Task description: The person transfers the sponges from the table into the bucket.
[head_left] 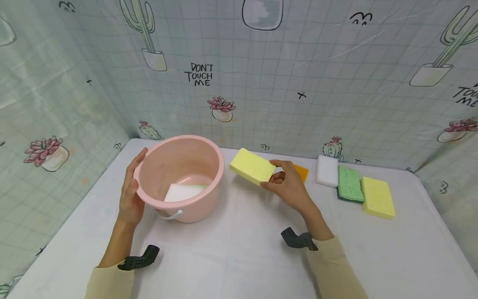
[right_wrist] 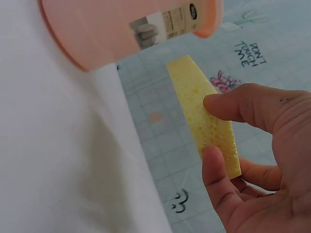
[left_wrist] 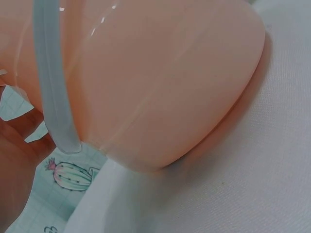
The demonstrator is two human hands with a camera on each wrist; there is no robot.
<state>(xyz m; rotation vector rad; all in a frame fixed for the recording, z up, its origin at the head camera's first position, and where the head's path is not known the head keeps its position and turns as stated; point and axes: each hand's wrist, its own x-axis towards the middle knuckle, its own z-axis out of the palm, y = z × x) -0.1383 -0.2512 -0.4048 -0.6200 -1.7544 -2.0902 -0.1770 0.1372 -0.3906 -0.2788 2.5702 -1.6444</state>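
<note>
A pink bucket [head_left: 201,207] stands on the white table, a white sponge [head_left: 180,192] and a sliver of something green lying inside it. At the bucket's left side, my left hand [head_left: 131,195] holds its rim; in the left wrist view, the pale handle [left_wrist: 53,82] hangs in front of part of that hand. My right hand [head_left: 289,185] pinches a yellow sponge [head_left: 252,166] by one end, raised above the table just right of the bucket. The right wrist view shows thumb and fingers on the sponge's opposite faces [right_wrist: 194,97].
Behind my right hand lies an orange piece [head_left: 301,172], partly hidden. Farther right, a white sponge [head_left: 327,171], a green sponge [head_left: 350,184] and another yellow sponge [head_left: 378,198] lie in a row. A patterned cloth [head_left: 261,83] hangs along the table's back edge.
</note>
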